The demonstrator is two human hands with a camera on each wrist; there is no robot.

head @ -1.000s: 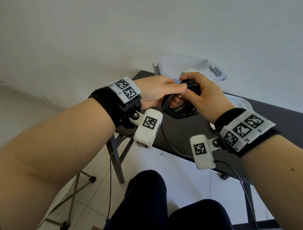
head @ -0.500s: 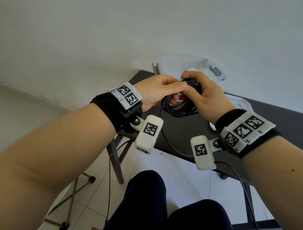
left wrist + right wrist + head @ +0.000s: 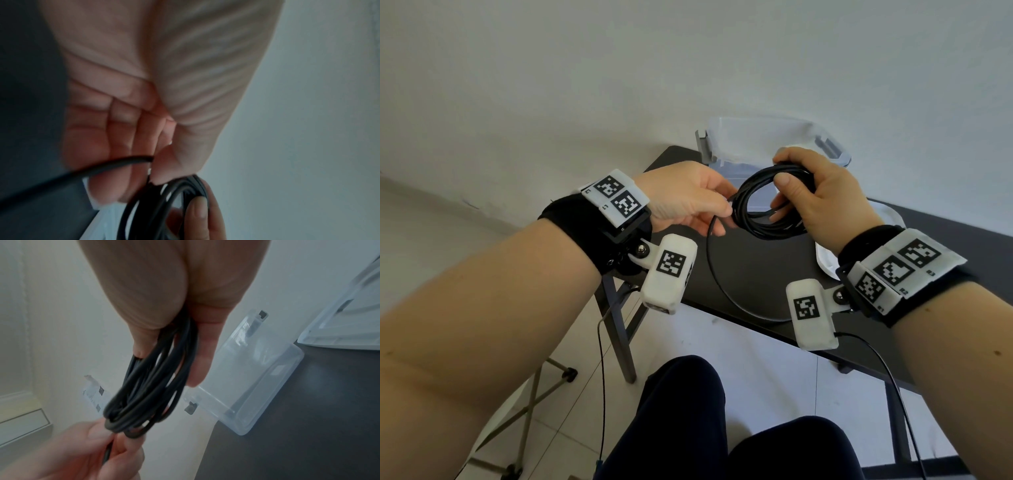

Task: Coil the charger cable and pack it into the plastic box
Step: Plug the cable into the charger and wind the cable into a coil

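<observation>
From the head camera, the right hand (image 3: 822, 198) grips a coiled black cable (image 3: 756, 219) above the dark table (image 3: 756, 274), while the left hand (image 3: 688, 198) pinches the loose strand beside the coil; the clear plastic box (image 3: 808, 133) sits open behind them. The left wrist camera shows thumb and fingers (image 3: 123, 146) closed on that strand. The right wrist camera shows fingers curled through the coil, the box just beyond.
</observation>
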